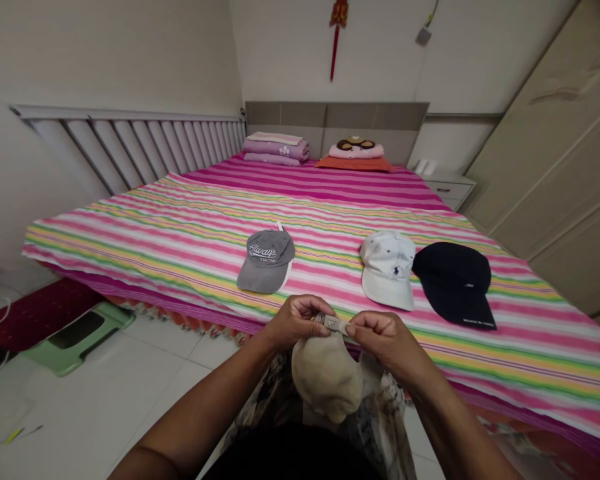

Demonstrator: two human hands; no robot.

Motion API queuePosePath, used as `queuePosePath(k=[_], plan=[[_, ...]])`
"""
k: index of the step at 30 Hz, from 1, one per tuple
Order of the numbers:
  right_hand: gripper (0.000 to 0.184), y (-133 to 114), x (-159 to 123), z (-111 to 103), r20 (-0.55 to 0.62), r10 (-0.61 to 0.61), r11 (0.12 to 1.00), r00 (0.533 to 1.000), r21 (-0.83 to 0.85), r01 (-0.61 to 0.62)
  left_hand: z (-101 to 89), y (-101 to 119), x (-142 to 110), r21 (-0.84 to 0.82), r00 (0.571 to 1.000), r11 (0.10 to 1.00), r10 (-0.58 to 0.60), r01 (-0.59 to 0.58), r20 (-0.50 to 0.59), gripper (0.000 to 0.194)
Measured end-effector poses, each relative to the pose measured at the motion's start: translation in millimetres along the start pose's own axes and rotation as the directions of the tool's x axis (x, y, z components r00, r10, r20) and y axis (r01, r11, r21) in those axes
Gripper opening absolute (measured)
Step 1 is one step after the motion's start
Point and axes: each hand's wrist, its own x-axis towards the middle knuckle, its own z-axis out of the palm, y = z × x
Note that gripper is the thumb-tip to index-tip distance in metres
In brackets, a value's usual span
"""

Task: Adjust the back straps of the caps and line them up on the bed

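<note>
My left hand [297, 322] and my right hand [386, 338] are pinching the two ends of a fabric cap strap with a metal buckle [331, 324]. Below my hands hangs a beige baseball cap [326, 377], held up by that strap. On the striped bedspread in front of me lie a grey cap with white "Always" lettering [267, 261], a white polo cap [389, 270] and a navy cap [454, 283]. The white and navy caps lie side by side and nearly touch.
A wide bed [300, 227] with a pink-striped cover fills the view, with folded bedding and a pillow at its head. A metal radiator runs along the left wall, and wardrobe doors stand at right. A green stool and a red mat sit on the floor at left.
</note>
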Motion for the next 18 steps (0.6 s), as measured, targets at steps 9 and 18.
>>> queuePosePath(k=[9,18], plan=[[0.027,-1.6,0.2,0.3,-0.027,-0.059,0.994,0.998,-0.088,0.057,-0.9,1.1,0.6,0.055,0.997,0.997,0.05,-0.054,0.065,0.026],[0.027,-2.6,0.7,6.2,-0.081,-0.09,0.99,0.993,-0.12,0.08,1.1,-1.9,2.3,0.072,0.995,0.993,0.094,-0.097,0.043,0.026]])
